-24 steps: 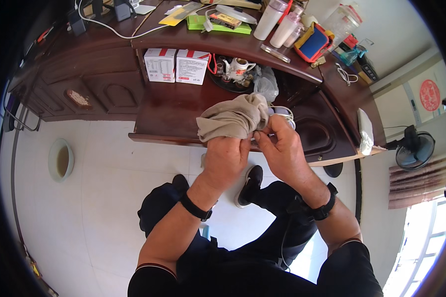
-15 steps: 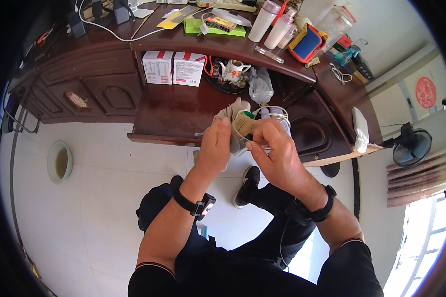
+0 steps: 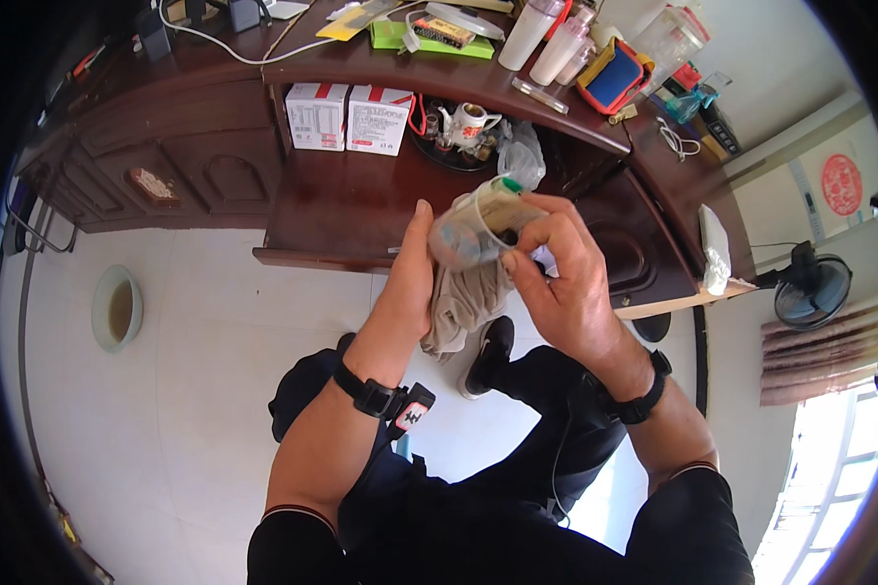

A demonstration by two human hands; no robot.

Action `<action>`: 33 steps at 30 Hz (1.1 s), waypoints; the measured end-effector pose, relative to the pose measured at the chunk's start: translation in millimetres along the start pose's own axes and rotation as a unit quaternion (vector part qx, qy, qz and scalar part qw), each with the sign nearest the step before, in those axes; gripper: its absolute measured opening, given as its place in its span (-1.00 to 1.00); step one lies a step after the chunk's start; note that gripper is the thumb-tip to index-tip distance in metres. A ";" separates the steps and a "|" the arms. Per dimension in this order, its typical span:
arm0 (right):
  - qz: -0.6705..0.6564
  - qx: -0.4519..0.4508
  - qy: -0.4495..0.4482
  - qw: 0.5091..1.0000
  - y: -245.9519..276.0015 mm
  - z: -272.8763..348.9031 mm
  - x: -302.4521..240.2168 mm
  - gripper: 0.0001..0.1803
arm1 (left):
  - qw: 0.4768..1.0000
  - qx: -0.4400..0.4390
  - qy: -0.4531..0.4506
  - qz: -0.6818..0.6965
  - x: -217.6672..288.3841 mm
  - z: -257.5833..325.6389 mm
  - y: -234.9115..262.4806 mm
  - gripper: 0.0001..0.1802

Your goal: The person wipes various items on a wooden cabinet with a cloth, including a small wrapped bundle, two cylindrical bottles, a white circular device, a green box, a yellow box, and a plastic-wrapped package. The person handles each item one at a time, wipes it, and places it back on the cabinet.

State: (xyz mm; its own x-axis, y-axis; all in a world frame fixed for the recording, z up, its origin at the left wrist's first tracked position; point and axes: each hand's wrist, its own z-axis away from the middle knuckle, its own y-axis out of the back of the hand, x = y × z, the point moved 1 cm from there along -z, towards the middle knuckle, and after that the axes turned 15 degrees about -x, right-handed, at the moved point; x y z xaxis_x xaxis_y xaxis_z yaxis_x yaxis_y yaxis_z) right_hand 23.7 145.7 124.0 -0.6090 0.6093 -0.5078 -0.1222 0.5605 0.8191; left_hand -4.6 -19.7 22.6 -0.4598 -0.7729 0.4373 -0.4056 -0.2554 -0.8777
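Note:
Between my hands is a clear plastic cup (image 3: 461,237), tilted with its mouth toward the right. Inside it show a green bit, a paper-like piece and something dark. My right hand (image 3: 568,278) pinches the cup's rim with thumb and fingers. My left hand (image 3: 412,280) supports the cup's other side, thumb pointing up, its fingers mostly hidden behind. A beige cloth (image 3: 461,310) hangs in folds from my left hand, below the cup.
A dark red wooden cabinet (image 3: 332,210) stands in front, its shelf bearing white boxes (image 3: 379,122), a teapot (image 3: 466,125) and a plastic bag (image 3: 522,161). Bottles (image 3: 561,49) crowd its top. A basin (image 3: 117,308) sits on the floor at left; a fan (image 3: 812,292) is at right.
The cup has risen and tipped, showing more of its clear side. The cloth, bunched up around it before, now hangs down beneath. My left thumb has come off the cup's near side.

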 end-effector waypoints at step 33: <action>0.049 0.042 0.010 0.998 -44.1 28.4 37.6 -0.44 | 0.993 0.069 0.019 0.094 -36.0 -8.5 34.3 -0.33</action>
State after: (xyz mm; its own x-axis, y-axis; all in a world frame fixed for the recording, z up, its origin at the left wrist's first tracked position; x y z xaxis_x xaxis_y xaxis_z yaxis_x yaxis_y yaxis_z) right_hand 28.4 159.8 61.2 -0.6299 0.6528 -0.4208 0.0032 0.5440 0.8391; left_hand -8.7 4.3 -21.6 -0.5469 -0.7933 0.2676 -0.1982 -0.1879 -0.9620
